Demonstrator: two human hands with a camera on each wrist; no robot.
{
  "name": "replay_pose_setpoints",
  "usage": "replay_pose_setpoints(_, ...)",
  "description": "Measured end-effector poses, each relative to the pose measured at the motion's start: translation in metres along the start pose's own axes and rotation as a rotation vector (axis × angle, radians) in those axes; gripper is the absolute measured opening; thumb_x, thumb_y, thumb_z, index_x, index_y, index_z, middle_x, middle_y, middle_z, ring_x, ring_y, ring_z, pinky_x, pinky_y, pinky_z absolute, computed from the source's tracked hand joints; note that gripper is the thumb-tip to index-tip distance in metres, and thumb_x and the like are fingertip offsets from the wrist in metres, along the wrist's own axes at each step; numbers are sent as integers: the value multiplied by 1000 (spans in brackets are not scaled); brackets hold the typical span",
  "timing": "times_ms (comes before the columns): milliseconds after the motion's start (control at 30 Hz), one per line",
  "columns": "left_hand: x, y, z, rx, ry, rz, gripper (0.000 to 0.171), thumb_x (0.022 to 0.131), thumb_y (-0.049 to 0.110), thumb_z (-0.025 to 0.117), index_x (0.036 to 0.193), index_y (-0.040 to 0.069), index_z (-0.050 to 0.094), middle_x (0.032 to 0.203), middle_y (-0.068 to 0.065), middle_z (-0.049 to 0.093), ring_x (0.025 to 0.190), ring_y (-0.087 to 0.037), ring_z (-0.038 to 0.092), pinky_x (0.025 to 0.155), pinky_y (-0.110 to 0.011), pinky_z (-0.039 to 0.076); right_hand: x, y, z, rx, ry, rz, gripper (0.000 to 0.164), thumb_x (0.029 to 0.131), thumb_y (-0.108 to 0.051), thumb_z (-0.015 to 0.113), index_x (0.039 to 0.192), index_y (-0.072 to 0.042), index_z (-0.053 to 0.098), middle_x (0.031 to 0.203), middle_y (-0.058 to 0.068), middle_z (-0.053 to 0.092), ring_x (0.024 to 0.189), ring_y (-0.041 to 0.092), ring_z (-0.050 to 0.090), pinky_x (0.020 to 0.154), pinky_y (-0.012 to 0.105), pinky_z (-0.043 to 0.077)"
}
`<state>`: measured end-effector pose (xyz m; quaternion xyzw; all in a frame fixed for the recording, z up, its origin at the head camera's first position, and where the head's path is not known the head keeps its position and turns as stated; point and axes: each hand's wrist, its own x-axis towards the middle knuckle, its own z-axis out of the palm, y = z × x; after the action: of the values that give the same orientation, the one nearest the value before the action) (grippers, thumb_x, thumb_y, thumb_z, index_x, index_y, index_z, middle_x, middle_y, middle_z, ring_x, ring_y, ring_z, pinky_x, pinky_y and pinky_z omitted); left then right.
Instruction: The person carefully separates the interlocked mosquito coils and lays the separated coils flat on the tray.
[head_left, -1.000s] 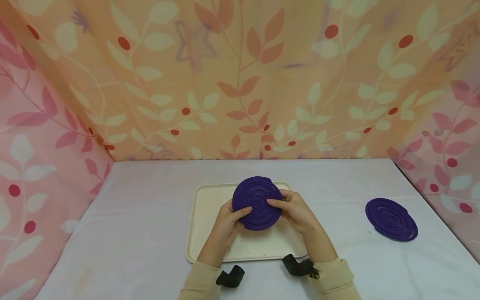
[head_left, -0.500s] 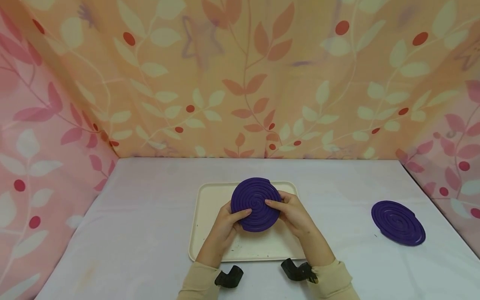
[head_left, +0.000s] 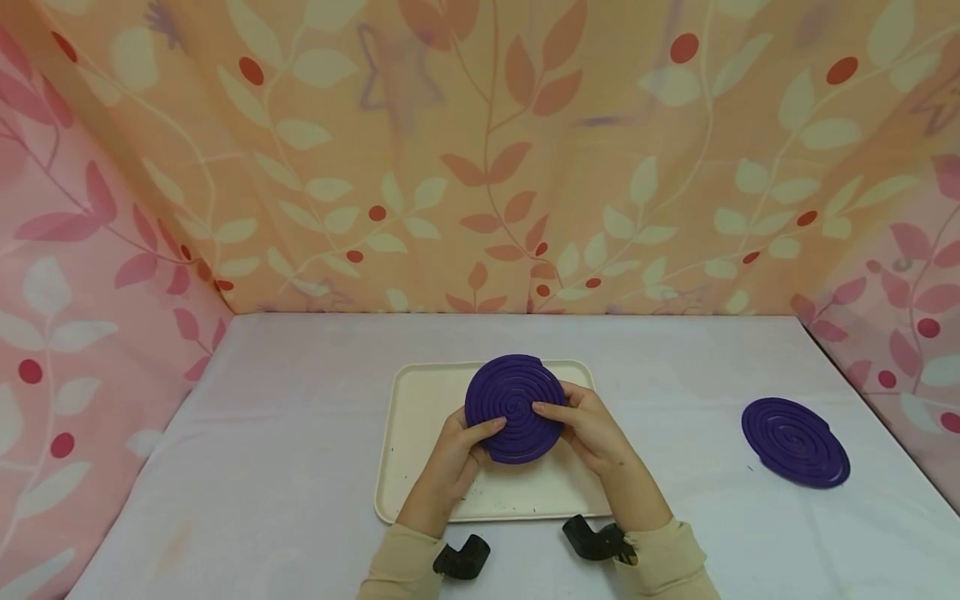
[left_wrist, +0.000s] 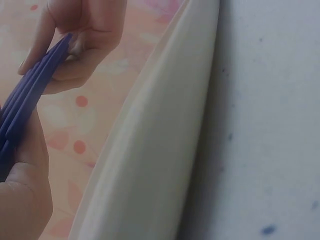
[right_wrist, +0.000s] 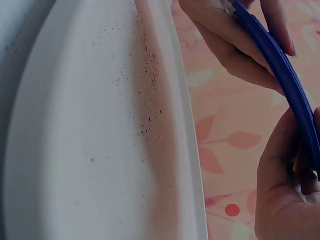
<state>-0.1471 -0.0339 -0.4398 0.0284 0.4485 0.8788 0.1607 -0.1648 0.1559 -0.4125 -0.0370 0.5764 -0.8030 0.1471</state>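
A purple mosquito coil [head_left: 515, 392], a flat spiral disc with stepped outer ends, is held up over the cream tray [head_left: 420, 383] with its face toward the head camera. My left hand [head_left: 453, 457] pinches its lower left side, thumb on the front and fingers behind. On the opposite side my right hand [head_left: 594, 427] grips it likewise, thumb near the spiral's centre. Both wrist views show the coil [left_wrist: 31, 87] edge-on between the thumbs and fingers. A second purple mosquito coil [head_left: 795, 442] lies flat on the white tablecloth at the right.
Small dark crumbs [right_wrist: 149, 119] are scattered in the tray, with specks on the cloth nearby. Black wrist-worn pieces [head_left: 462, 557] stick out by the beige sleeves [head_left: 405, 562]. Flower-patterned curtains [head_left: 480, 167] enclose the white table [head_left: 247, 433] at the back and sides.
The head view has shifted slightly, so the second coil appears a little farther right. Both hands keep the same hold on the first coil.
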Motion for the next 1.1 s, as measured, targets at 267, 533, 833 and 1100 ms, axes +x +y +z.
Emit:
replay_pose_setpoints(267,0,1,-1,32,-60,-34,51,84,-8,55,130,-14,36,111,-9,59,100,-18,61,85,-31,53,0,-1,-1,32,4,1,24,87,9,54,111,5,57,94,3,68,83,13,65,75,24,55)
replay_pose_setpoints(533,0,0,-3,-1,-144,-31,53,85,-8,51,134,-12,32,118,-10,57,105,-19,58,88,-33,51,-1,-1,-3,68,-16,19,23,88,10,53,110,2,57,95,4,68,84,13,65,76,24,55)
replay_pose_setpoints(833,-1,0,-4,-55,-198,-28,47,86,-10,47,132,-10,37,113,-8,60,103,-19,59,86,-35,52,-2,-1,-4,125,-42,10,25,88,13,51,106,-3,58,94,5,68,83,13,66,74,24,55)
replay_pose_setpoints(1100,-1,-1,-2,-15,-162,-11,51,87,-6,52,134,-11,33,117,-8,57,105,-18,58,89,-32,51,-1,1,-3,117,-24,15,21,89,9,53,104,-4,59,94,4,68,82,13,66,73,24,55)
